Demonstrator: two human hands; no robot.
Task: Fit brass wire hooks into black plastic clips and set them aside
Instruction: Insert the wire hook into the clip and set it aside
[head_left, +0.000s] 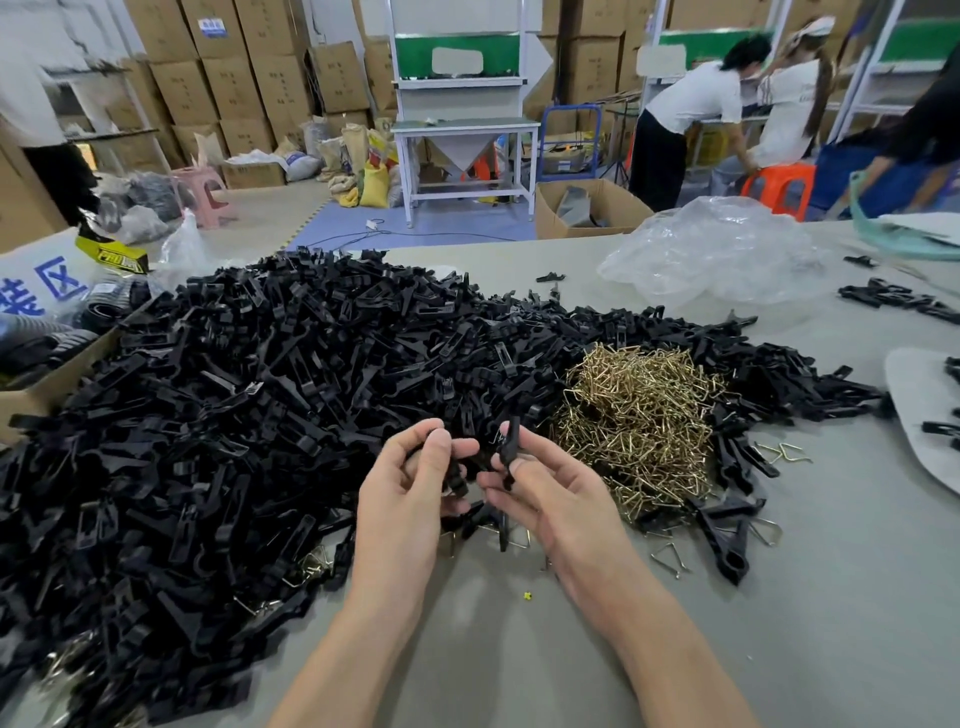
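Gripping a black plastic clip (456, 480) in the curled fingers of the left hand (408, 493), just above the tabletop (831, 597). Pinching a second clip (510, 448), upright, between thumb and fingers of the right hand (553, 501), close beside the first; touching or not, hard to tell. At 2 o'clock from the hands, heaped brass wire hooks (639, 415). From 8 round to 12 o'clock, sprawling wide, a pile of black clips (234, 415). At 4 o'clock, lying loose, a few stray hooks (670, 558). Far off at 1 o'clock, a crumpled clear plastic bag (717, 254).

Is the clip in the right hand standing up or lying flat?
Standing up: the right hand pinches the black clip with its end pointing upward.
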